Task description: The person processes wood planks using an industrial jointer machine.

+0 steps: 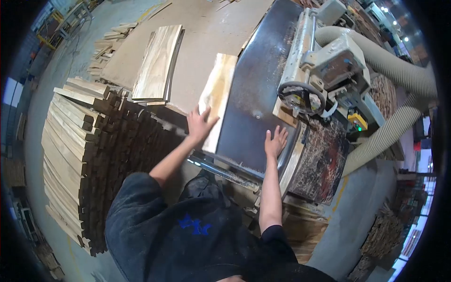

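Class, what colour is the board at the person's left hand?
The board is pale cream with yellowish-tan areas, best seen in the head view.

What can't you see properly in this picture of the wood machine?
- Head view: the part of the wooden board under the left grip, which covers it.
- Head view: the palm of the right grip, hidden by the back of it.
- Head view: the far end of the metal table, cut off by the top edge.
- Head view: any writing on the yellow box, too small.
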Demonstrator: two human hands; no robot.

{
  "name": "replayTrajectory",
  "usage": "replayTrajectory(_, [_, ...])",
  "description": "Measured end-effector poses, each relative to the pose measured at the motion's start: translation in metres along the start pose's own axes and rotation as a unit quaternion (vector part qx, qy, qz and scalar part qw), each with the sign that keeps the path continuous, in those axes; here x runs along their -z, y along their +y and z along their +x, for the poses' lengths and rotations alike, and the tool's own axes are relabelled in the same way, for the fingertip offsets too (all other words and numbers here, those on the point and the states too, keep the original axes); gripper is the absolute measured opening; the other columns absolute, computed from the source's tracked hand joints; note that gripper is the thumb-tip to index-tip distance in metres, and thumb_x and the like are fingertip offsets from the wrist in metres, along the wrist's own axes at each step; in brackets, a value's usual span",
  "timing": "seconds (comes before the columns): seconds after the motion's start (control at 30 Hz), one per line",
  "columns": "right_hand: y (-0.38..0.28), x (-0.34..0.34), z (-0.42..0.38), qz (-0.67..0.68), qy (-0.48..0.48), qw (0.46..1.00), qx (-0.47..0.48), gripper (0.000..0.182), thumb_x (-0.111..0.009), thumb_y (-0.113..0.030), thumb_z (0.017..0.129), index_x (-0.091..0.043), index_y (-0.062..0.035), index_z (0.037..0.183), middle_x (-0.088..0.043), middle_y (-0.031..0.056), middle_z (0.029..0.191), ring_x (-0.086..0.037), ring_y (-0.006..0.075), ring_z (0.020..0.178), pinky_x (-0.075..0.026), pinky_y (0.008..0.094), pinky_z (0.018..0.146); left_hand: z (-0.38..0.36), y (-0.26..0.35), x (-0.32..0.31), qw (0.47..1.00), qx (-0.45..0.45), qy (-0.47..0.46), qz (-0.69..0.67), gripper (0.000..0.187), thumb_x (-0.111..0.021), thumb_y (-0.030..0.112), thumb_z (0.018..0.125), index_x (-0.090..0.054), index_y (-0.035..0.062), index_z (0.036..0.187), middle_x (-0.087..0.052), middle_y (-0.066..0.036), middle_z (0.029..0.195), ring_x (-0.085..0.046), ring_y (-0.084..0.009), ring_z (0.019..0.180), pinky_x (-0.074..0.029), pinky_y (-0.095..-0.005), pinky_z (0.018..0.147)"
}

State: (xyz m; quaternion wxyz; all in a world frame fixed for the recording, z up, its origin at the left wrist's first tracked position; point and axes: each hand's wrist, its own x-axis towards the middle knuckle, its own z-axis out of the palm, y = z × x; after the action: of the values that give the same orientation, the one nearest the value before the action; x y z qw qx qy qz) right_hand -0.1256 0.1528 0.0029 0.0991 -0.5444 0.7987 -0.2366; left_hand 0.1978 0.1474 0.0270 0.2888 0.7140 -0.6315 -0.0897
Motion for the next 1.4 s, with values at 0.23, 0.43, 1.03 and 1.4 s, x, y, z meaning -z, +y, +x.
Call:
replayTrajectory(0.23, [0.009, 0.033, -0.125, 0.004, -0.143, 0.982, 0.122, 0.052, -0.058, -0.041, 0.094, -0.056, -0.0140, 0.138, -0.030, 0.0178, 0.156, -0.021, 0.0361, 0.146, -0.015, 0.0509, 0.118, -0.139, 0.058, 0.013, 0.968, -0.164, -0.191, 0.006, 0.090, -0.076, 0.062, 0.067, -0.050, 0.0186, 0.141, -0.023, -0.029, 0.155, -0.022, -0.0434, 0.144, -0.024, -0.0583, 0.110])
replayTrajectory(0.43, [0.047, 0.056, -0.233, 0.107, -0.041, 0.984, 0.139, 0.055, -0.068, -0.020, 0.087, -0.051, 0.0051, 0.133, -0.039, 0.0219, 0.149, -0.032, 0.0420, 0.140, -0.026, 0.0535, 0.112, -0.175, 0.091, 0.020, 0.868, -0.338, -0.363, -0.022, 0.143, -0.087, 0.064, 0.037, -0.024, 0.0052, 0.151, 0.001, -0.054, 0.142, -0.003, -0.0630, 0.139, -0.014, -0.0591, 0.115])
replayTrajectory(1.03, [0.022, 0.092, -0.234, 0.024, -0.144, 0.989, 0.035, 0.079, -0.065, -0.040, 0.088, -0.034, 0.0084, 0.143, -0.022, 0.0335, 0.153, -0.016, 0.0494, 0.144, -0.023, 0.0550, 0.114, -0.101, 0.165, -0.071, 0.811, -0.408, -0.418, 0.030, 0.154, -0.088, 0.067, 0.036, -0.009, 0.0048, 0.153, 0.009, -0.058, 0.137, 0.009, -0.0663, 0.136, -0.006, -0.0611, 0.115])
replayTrajectory(1.4, [0.010, 0.050, -0.124, 0.032, -0.046, 0.996, 0.068, 0.087, -0.074, -0.034, 0.083, -0.030, 0.0051, 0.147, -0.016, 0.0285, 0.157, -0.007, 0.0424, 0.148, -0.015, 0.0509, 0.119, 0.014, 0.177, -0.119, 0.834, -0.447, -0.313, -0.079, 0.101, -0.082, 0.058, 0.061, -0.047, 0.0050, 0.140, -0.016, -0.053, 0.140, -0.018, -0.0604, 0.138, -0.022, -0.0549, 0.115])
